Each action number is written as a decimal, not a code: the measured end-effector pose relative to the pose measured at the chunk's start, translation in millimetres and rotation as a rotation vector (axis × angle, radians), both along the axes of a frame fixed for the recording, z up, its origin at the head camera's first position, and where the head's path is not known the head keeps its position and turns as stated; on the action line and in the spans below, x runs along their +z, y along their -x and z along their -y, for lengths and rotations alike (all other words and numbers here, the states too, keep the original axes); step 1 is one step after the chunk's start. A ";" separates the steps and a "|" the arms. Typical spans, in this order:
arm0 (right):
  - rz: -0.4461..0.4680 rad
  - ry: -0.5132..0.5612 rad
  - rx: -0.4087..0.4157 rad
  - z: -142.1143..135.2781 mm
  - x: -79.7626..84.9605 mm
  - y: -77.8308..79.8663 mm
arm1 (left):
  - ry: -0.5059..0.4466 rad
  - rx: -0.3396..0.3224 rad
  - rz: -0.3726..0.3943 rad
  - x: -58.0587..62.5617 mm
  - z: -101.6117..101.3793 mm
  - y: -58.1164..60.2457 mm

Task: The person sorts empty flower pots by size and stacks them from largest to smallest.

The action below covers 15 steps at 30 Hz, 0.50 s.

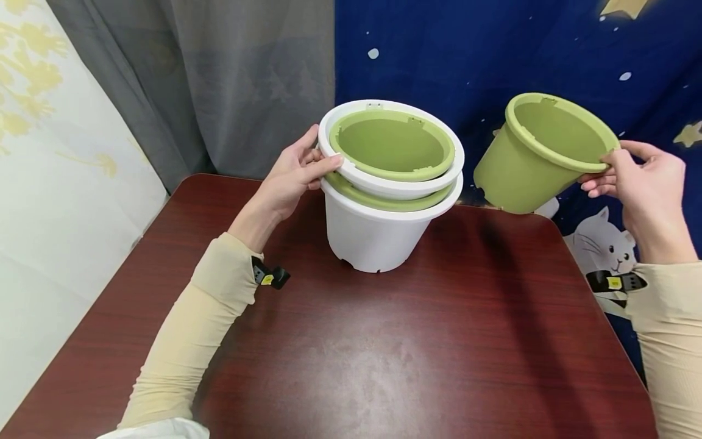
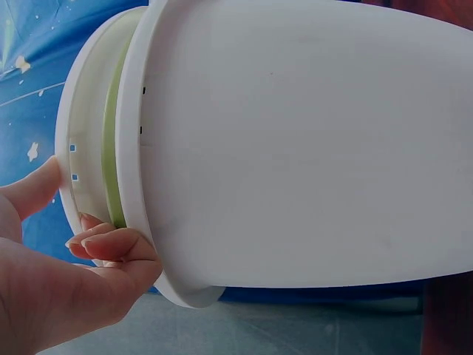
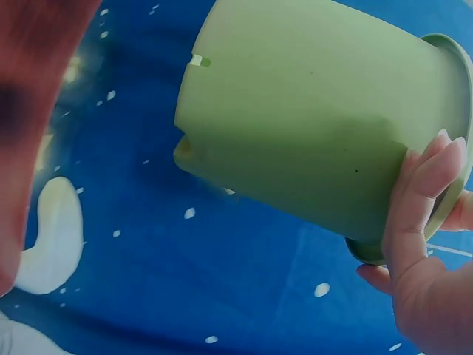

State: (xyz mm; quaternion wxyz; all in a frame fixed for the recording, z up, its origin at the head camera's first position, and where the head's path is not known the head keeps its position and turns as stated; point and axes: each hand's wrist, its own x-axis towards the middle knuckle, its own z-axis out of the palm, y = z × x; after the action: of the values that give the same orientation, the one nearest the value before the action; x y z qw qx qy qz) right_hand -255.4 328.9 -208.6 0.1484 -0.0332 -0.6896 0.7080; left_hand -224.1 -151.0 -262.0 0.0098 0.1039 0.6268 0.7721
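A nested stack of plastic pots stands at the back of the table, with a white pot [image 1: 378, 238] at the bottom and a green rim [image 1: 395, 199] showing above it. Higher up sits another white pot [image 1: 386, 188] with a green pot [image 1: 392, 146] inside. My left hand [image 1: 293, 174] pinches the upper white pot's rim at its left side, thumb on top. In the left wrist view, curled fingers [image 2: 118, 244] lie by the rims. Off to the right, my right hand [image 1: 647, 183] grips the rim of a separate green pot [image 1: 526, 171], which is tilted and held up in the air.
The dark red-brown table [image 1: 351, 353] has its right edge below the raised pot. Behind it hang a grey curtain [image 1: 258, 79] and a blue curtain [image 1: 417, 49] with stars and a cat. A white patterned cloth [image 1: 60, 213] hangs along the left.
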 end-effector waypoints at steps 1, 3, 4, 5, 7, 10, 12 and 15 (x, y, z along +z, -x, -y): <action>0.000 0.008 0.003 1.8 2.8 -0.2 | 0.002 0.001 0.001 -0.1 0.2 -0.2; -0.001 0.016 0.008 4.9 7.7 -1.0 | 0.006 0.002 0.001 -0.4 0.7 -0.4; -0.001 0.023 0.012 6.4 10.0 -1.1 | 0.007 0.003 0.000 -0.5 1.0 -0.5; -0.003 0.028 0.019 7.7 11.9 -1.4 | 0.005 0.004 0.000 -0.7 1.3 -0.6; -0.003 0.041 0.030 10.7 16.1 -2.5 | 0.004 0.005 -0.001 -0.8 1.7 -0.4; -0.007 0.072 0.046 15.4 22.6 -4.2 | 0.004 0.003 -0.004 -1.2 2.0 0.3; -0.016 0.085 0.046 18.9 27.8 -5.0 | 0.005 0.003 -0.004 -1.5 2.2 0.8; -0.039 0.087 0.048 22.6 34.6 -5.4 | 0.005 0.002 -0.005 -2.0 2.4 1.5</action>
State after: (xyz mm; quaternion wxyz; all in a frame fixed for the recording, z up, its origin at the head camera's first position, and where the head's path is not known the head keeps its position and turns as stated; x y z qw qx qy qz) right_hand -250.0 306.3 -174.1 0.1433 -0.0092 -0.6557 0.7412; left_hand -225.6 -153.5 -264.0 0.0080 0.1052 0.6289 0.7703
